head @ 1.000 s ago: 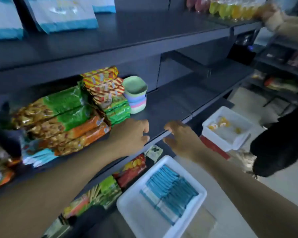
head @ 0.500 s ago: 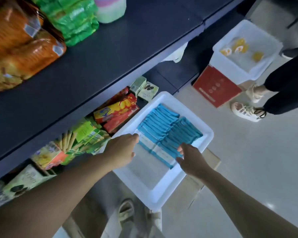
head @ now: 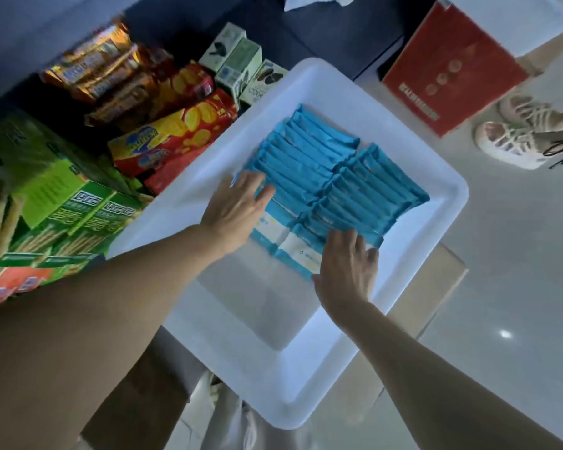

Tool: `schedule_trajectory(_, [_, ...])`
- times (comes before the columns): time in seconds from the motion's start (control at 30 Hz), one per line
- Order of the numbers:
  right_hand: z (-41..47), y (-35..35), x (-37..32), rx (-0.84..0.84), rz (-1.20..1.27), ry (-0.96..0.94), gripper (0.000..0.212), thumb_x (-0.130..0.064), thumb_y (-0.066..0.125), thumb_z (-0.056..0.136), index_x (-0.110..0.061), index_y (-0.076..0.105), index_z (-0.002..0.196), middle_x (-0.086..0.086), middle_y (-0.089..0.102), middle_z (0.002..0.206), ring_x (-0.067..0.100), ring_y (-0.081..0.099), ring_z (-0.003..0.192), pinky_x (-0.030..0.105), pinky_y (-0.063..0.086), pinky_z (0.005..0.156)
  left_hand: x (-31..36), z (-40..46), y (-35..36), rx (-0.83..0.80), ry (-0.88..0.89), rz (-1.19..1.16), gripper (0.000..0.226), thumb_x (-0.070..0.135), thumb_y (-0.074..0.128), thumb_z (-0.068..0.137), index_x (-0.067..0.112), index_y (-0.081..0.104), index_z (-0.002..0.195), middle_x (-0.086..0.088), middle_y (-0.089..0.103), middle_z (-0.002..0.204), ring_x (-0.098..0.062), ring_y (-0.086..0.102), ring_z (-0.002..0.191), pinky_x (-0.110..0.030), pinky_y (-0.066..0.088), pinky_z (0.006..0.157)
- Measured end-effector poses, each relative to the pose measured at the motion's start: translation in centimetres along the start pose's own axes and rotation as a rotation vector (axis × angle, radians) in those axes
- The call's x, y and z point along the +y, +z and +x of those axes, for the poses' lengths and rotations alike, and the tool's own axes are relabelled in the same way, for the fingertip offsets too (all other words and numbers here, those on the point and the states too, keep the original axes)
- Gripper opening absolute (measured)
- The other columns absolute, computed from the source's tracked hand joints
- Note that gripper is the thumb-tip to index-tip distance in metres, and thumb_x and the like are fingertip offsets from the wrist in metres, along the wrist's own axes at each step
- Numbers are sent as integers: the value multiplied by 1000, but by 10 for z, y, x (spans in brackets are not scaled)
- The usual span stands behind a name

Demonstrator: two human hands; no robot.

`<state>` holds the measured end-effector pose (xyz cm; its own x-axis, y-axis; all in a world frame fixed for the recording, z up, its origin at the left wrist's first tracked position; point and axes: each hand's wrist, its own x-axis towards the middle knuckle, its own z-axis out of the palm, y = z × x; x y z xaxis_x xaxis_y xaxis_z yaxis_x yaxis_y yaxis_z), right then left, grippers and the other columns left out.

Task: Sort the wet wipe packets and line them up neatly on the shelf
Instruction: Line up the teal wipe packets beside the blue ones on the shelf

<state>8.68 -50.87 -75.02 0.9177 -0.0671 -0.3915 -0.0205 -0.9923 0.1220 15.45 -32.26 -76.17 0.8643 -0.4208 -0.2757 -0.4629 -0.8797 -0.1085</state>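
Packets: blue wet wipe packets (head: pixel 335 177) lie in two overlapping rows inside the white tray (head: pixel 442 203), filling its far half, with a bare patch of tray floor nearer the camera.
Left row: runs from the tray's far side down toward the left hand; the nearest packet shows a white label panel.
Right row: sits just beside the left row, touching it along the middle, and its nearest packet also shows white with blue ends.
Left hand: the left hand (head: pixel 234 209) is down on the near end of the left row, fingers fairly straight and spread a little, fingertips lying over the blue packet tops; it looks flat on them rather than curled around any one, though the underside is hidden.
Right hand: the right hand (head: pixel 348 267) lies on the near end of the right row, fingers extended and close together, palm over the white-labelled packet; no pinch or curl can be seen.
Tray: rests on a brown cardboard box (head: pixel 436 287) on the pale floor, its left rim just beside the lower shelf.
Lower shelf: red and yellow snack boxes (head: pixel 173 141), green boxes (head: pixel 62 203) and small pale cartons (head: pixel 238 60) are packed along it.
Background: a red box (head: pixel 452 73) stands at top right, with another person's sandalled feet (head: pixel 517 131) next to it.
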Motion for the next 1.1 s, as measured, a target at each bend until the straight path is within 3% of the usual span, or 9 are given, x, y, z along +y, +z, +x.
schedule_trajectory(0.1, [8,11,-5,31,-62,-10,53,-28,78,70,-17,43,108,2,55,101,24,52,96,36,37,82,0,4,16,89,16,65,76,6,81,45,5,52,115,-16,54,100,-32,54,88,-40,44,71])
schedule_trajectory(0.2, [12,14,-3,-14,-65,-49,43,-27,74,75,-18,47,107,1,60,99,23,56,94,34,36,81,4,3,13,67,0,77,64,8,82,50,10,54,108,-9,54,87,-26,51,75,-34,34,62])
schedule_trajectory(0.3, [8,10,1,-88,-5,-90,24,-21,65,83,-16,55,104,3,60,104,23,55,96,33,37,83,8,-4,1,-27,-34,76,24,10,59,84,14,56,108,-6,53,103,-25,52,95,-33,28,68])
schedule_trajectory(0.37, [3,0,4,-142,123,-69,20,-15,59,86,-14,55,106,5,58,108,26,56,100,33,41,79,7,-11,-12,-59,-61,36,22,7,47,91,14,57,109,-5,52,109,-24,51,102,-33,30,73])
schedule_trajectory(0.47, [-5,-34,11,-172,305,-43,16,-12,52,88,-15,45,102,7,59,98,31,59,89,32,40,65,2,-29,-38,-126,-178,-157,26,10,56,88,15,51,113,-5,61,109,-25,60,97,-35,44,76])
schedule_trajectory(0.67, [-25,-158,32,-78,535,-149,26,-28,61,86,-16,51,106,3,61,94,27,58,84,37,50,72,-34,-77,-148,-62,-343,-420,25,15,59,86,19,52,109,-8,65,98,-31,62,95,-34,45,68])
schedule_trajectory(0.77, [-44,-244,38,-23,562,-267,17,-30,62,87,-20,49,91,-4,54,82,22,51,75,31,39,65,-58,-104,-219,3,-350,-488,10,15,59,84,20,50,85,-6,64,90,-30,61,92,-33,41,65])
schedule_trajectory(0.9, [-80,-362,39,117,565,-386,29,-33,64,86,-23,41,72,-7,44,61,17,44,59,29,31,53,-89,-140,-322,81,-387,-516,9,19,56,86,19,57,96,-6,64,100,-30,60,99,-34,44,71])
schedule_trajectory(1.1, [-135,-510,32,344,554,-487,23,-35,63,86,-16,52,86,1,53,66,16,47,57,26,30,50,-131,-193,-472,329,-342,-508,5,17,56,88,17,54,84,1,55,80,-26,58,87,-31,38,63])
